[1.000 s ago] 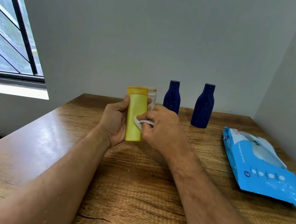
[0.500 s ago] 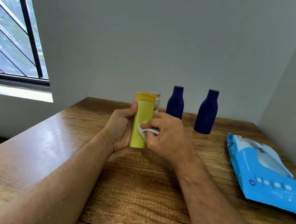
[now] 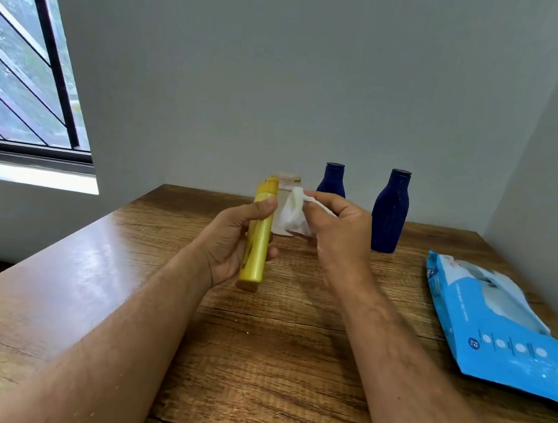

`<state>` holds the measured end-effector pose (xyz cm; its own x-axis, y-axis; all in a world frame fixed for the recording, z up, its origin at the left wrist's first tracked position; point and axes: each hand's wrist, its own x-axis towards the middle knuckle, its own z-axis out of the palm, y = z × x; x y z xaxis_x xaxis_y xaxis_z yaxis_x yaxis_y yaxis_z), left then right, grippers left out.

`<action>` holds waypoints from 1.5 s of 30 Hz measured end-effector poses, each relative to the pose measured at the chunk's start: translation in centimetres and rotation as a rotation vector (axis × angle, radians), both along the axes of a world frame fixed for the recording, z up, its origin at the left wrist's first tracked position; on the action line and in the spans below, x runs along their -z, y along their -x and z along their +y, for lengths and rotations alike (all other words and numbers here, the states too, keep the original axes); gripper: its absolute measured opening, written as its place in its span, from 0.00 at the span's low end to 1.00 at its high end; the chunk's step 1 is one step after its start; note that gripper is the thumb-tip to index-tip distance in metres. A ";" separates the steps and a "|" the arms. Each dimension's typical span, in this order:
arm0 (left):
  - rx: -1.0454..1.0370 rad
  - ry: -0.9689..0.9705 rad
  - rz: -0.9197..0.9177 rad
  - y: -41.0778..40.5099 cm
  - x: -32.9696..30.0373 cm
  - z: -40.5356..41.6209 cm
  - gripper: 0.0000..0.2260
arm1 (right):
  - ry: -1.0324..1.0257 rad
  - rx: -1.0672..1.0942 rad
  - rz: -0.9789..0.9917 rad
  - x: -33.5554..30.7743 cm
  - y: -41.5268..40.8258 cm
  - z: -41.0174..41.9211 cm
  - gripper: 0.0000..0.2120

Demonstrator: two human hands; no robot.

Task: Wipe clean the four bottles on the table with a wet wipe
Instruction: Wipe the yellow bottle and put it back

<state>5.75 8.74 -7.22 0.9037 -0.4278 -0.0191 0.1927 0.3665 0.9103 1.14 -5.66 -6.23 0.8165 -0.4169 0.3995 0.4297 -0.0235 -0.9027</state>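
Observation:
My left hand (image 3: pixel 233 244) grips a tall yellow bottle (image 3: pixel 258 240) above the table, thumb across its front, narrow side turned toward me. Just to its right my right hand (image 3: pixel 341 231) pinches a crumpled white wet wipe (image 3: pixel 293 212), held apart from the yellow bottle. Behind the wipe stands a pale bottle with a beige cap (image 3: pixel 286 186), mostly hidden. Two dark blue bottles stand upright near the wall: one (image 3: pixel 333 181) partly behind my right hand, the other (image 3: pixel 390 212) further right.
The wooden table (image 3: pixel 273 348) fills a corner, with grey walls behind and to the right. A blue wet-wipe pack (image 3: pixel 499 334) lies flat at the right edge. A barred window (image 3: pixel 22 57) is at the left.
My right hand has lifted the wipe off the yellow bottle and moved right. My left hand has turned the bottle so its narrow side faces me.

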 end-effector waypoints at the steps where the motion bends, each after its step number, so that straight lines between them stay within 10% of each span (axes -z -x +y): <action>1: -0.010 -0.038 0.011 0.0 -0.1 0.0 0.18 | -0.076 -0.069 0.011 -0.1 0.0 0.1 0.07; 8: -0.116 0.037 0.122 -0.7 0.0 0.5 0.20 | -0.266 -0.182 0.069 -0.1 -0.4 0.4 0.11; 24: 0.007 0.093 0.119 0.0 0.1 -0.6 0.28 | 0.603 0.095 0.006 1.2 -0.4 1.0 0.08; 31: -0.215 0.185 0.135 -1.7 0.4 0.3 0.32 | 0.918 -0.172 0.179 1.2 0.4 0.3 0.08; 45: 0.119 0.229 0.096 -0.5 0.9 -0.9 0.23 | 0.820 0.136 -0.014 0.5 -0.2 1.1 0.09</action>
<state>6.24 7.86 -8.16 0.8456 -0.5337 0.0070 0.3281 0.5302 0.7818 1.32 -4.61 -6.75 0.7728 -0.0838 0.6291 0.3868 -0.7238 -0.5714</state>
